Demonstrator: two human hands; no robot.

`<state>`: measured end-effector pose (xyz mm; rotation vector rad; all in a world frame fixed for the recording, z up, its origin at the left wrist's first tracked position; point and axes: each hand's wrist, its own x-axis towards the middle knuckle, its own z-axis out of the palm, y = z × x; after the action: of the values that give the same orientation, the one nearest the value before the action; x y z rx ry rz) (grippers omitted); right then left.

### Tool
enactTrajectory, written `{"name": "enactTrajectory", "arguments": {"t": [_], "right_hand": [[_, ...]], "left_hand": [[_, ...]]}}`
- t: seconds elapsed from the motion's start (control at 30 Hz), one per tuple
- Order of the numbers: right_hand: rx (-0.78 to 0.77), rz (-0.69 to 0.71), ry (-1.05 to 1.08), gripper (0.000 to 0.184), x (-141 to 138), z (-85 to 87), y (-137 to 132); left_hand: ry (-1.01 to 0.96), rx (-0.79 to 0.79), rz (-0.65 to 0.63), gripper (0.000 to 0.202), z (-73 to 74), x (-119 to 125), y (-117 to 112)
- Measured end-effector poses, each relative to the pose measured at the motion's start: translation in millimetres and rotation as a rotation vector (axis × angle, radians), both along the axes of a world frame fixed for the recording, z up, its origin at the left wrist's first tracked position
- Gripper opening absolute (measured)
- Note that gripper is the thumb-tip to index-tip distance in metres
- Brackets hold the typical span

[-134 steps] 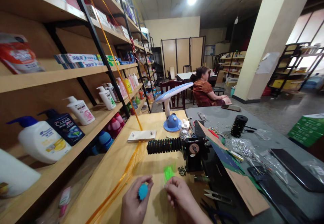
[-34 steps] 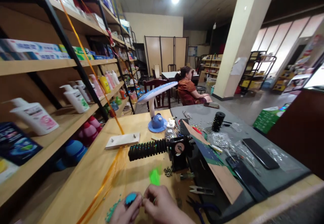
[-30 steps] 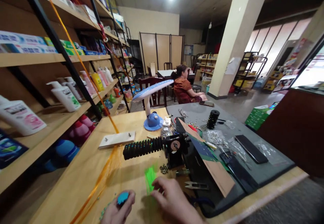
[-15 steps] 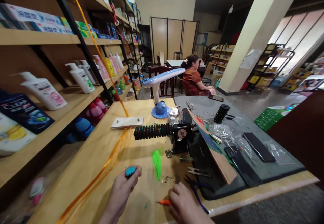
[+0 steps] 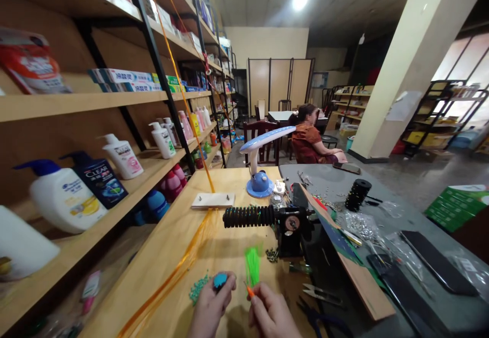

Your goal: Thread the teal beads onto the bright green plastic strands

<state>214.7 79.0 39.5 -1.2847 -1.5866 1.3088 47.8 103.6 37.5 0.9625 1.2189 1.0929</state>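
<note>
While left grip [image 5: 214,300] is clasping jagged-edged blue piece [image 5: 220,280], right grip [image 5: 270,308] is holding orange tool [image 5: 250,291], green strands [image 5: 252,262] lying ahead.

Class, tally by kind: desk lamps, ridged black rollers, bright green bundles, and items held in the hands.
Desk lamp: 1
Ridged black rollers: 2
Bright green bundle: 1
Held: blue-topped piece (left hand), orange tool (right hand): 2
Total: 6
</note>
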Motion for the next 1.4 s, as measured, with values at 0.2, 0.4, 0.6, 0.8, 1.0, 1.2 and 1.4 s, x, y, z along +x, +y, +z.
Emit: {"name": "enactTrajectory", "arguments": {"t": [0.2,0.4,0.6,0.8,1.0,1.2,1.4], "right_hand": [[-0.019,-0.022,0.107,0.063,-10.7,-9.8,12.8],[0.098,0.052,0.054,0.043,-0.1,6.9,14.5],[0.257,0.100,-0.279,0.028,10.8,24.6,12.6],[0.200,0.027,-0.338,0.030,4.4,16.8,16.9],[0.083,0.031,0.002,0.036,4.3,7.2,18.0],[0.307,0.115,-0.295,0.030,12.5,15.2,15.2],[0.228,0.002,-0.443,0.034,0.3,4.8,17.1]], "left_hand": [[-0.039,-0.016,-0.030,0.059,6.4,1.8,-4.4],[-0.033,-0.044,-0.081,0.062,9.0,0.8,-1.6],[0.060,0.027,-0.032,0.065,11.5,2.1,3.0],[0.135,0.138,0.044,0.061,15.8,11.8,-4.7],[-0.045,-0.097,-0.022,0.068,14.3,9.4,-2.2],[0.058,-0.029,-0.064,0.070,15.0,2.1,8.0],[0.069,0.059,-0.017,0.062,1.1,11.9,-2.8]]}}
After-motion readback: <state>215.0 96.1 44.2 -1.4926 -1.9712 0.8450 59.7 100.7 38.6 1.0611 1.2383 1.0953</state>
